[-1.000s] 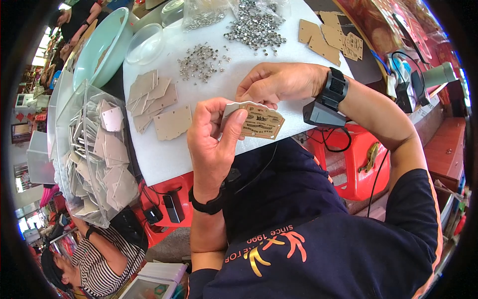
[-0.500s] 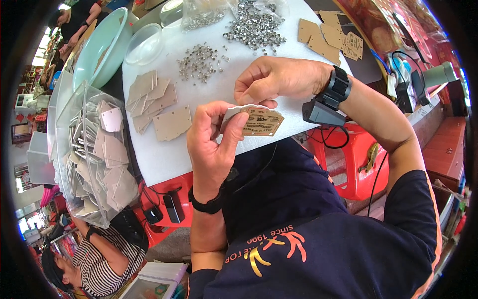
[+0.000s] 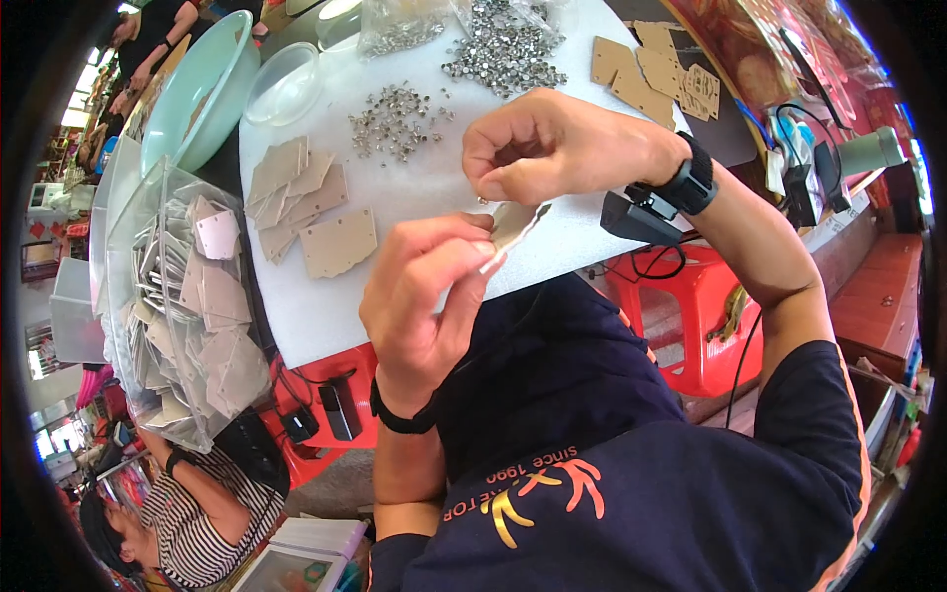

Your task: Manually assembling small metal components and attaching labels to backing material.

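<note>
My left hand [image 3: 422, 296] pinches a thin brown card [image 3: 515, 223] by one edge; the card is tilted nearly edge-on, its far edge wavy. Just above it, my right hand [image 3: 538, 148] is closed, thumb against curled fingers, with a small shiny metal stud [image 3: 482, 200] at the fingertips. The stud is close to the card; whether they touch I cannot tell. Beyond my hands lies a loose pile of small silvery studs [image 3: 400, 120]. Plain grey-brown cards [image 3: 338, 243] with small holes lie to the left on the white table [image 3: 414, 183].
A clear plastic box [image 3: 170, 296] full of cards stands left, near a pale green basin [image 3: 197, 94]. A larger metal stud heap [image 3: 505, 49] and plastic bag [image 3: 400, 25] lie at the back. More cards [image 3: 641, 74] rest back right. Red stools [image 3: 705, 316] stand below; other people sit at left.
My left hand has turned the card from its printed face to nearly edge-on. My right hand has shifted slightly up, and a stud now shows at its fingertips.
</note>
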A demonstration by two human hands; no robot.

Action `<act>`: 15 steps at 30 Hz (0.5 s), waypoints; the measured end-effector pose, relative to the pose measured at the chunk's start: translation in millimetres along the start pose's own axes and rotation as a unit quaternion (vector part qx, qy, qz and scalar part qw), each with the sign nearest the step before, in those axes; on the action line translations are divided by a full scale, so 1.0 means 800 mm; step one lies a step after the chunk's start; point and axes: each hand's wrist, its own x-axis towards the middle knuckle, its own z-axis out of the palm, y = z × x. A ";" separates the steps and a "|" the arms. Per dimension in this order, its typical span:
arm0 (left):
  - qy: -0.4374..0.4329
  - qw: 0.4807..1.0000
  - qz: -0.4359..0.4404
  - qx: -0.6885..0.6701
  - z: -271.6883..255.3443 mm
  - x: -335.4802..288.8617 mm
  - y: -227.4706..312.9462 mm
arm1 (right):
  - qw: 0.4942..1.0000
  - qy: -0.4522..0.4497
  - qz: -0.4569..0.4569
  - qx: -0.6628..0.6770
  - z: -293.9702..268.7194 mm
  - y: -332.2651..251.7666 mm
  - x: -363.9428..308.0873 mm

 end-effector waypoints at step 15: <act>-0.004 0.989 0.109 0.103 -0.013 0.008 0.027 | 0.945 0.086 -0.268 -0.166 0.020 -0.017 -0.037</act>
